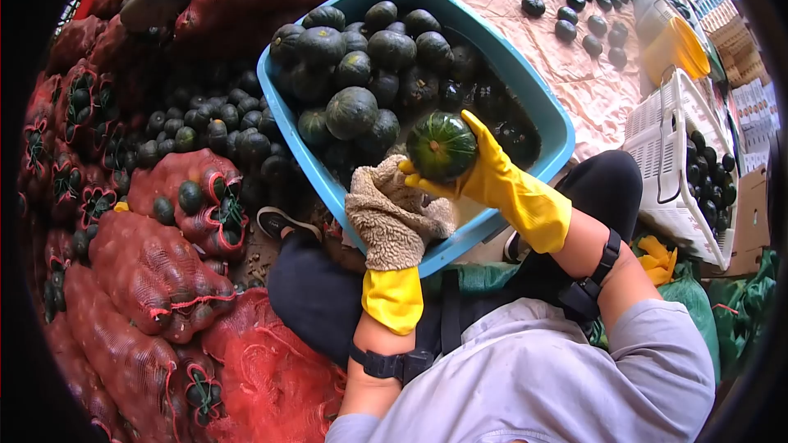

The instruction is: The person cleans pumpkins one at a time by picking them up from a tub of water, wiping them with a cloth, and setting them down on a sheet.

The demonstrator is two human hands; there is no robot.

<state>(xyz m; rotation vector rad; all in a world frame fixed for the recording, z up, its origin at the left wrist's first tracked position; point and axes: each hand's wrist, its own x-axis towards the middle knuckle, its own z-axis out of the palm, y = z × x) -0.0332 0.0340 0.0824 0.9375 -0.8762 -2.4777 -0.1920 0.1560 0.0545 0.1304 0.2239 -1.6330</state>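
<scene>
My right hand, in a yellow rubber glove, holds a wet dark green kabocha squash over the near part of a blue tub. Its fingers curl under the squash and the thumb lies along the side. A brown terry cloth mitt covers my left hand, hiding its fingers; only the yellow glove cuff shows below it. The mitt is right beside the squash, over the tub's near rim. Inside the tub, many more dark green squashes are piled at the far left, with murky water to the right.
Red mesh sacks of squash crowd the left side, with loose squashes heaped beside the tub. Shiny squashes lie on a pale sheet at the far right. White crates and a yellow bucket stand right.
</scene>
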